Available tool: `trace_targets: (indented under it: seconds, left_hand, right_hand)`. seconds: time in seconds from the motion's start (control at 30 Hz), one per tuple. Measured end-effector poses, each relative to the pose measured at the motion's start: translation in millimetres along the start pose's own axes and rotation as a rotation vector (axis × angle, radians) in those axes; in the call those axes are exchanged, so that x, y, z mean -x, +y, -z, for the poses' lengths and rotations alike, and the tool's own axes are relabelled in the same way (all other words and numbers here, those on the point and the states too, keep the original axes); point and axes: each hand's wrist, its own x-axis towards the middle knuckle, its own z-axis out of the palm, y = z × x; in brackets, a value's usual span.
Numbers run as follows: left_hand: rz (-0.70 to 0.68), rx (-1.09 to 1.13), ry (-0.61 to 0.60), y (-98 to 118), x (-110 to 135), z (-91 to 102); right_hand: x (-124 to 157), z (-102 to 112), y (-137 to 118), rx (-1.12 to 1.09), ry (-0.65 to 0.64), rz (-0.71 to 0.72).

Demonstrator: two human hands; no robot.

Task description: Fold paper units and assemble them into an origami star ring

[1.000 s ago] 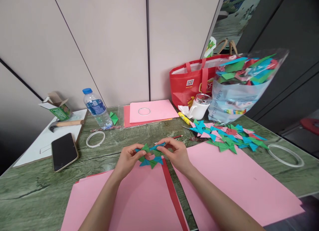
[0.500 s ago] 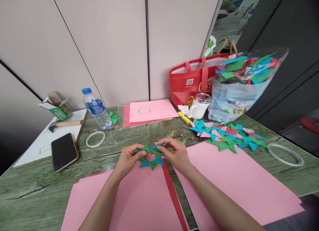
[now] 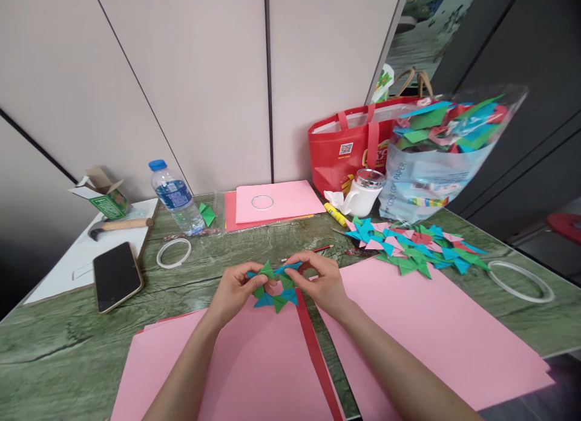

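Between my hands is an origami ring [image 3: 278, 300] of folded blue and green paper pieces with pointed tips and an open middle. My left hand [image 3: 238, 291] pinches its left side, thumb over a green piece. With thumb and fingers closed, my right hand [image 3: 320, 282] grips a blue piece at the ring's upper right. Exactly how the pieces join there is hidden by my fingers. The ring is held above a stack of pink paper [image 3: 245, 360] with red sheets under it. More pink sheets [image 3: 431, 330] lie beneath my right forearm.
Several finished origami rings [image 3: 413, 245] lie at the right, before a plastic bag of folded pieces [image 3: 436, 167]. A white mug [image 3: 363, 194], glue stick [image 3: 334, 215] and red bag [image 3: 340, 161] stand behind. Leftward are a bottle [image 3: 175, 197], phone [image 3: 117, 277], hammer [image 3: 127, 224] and tape roll [image 3: 174, 253].
The ring's lower edge has tipped slightly lower. My right hand's fingers have shifted a little on the blue piece; both hands keep their hold.
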Motion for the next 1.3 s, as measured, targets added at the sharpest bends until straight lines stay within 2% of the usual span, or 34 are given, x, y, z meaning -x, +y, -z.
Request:
trace_targets:
  seconds: [0.33,0.67,0.83,1.17,1.3]
  left_hand:
    - [-0.011,0.031,-0.068,3.2,0.6,0.1]
    - [0.003,0.050,-0.093,0.9,0.7,1.5]
    - [-0.007,0.022,-0.110,1.6,1.0,1.7]
    - [-0.013,0.002,-0.062,4.1,1.4,-0.9]
    - [-0.014,-0.040,-0.005,5.8,1.9,-2.0]
  right_hand:
    - [-1.5,3.0,2.8,-0.016,-0.060,0.027]
    - [-2.7,3.6,4.2,-0.025,-0.061,0.091]
    - [-2.5,4.2,4.3,-0.029,-0.076,0.076]
    - [-2.6,4.0,2.5,-0.009,-0.051,0.041]
    - [-1.5,2.5,2.3,-0.051,-0.033,-0.044]
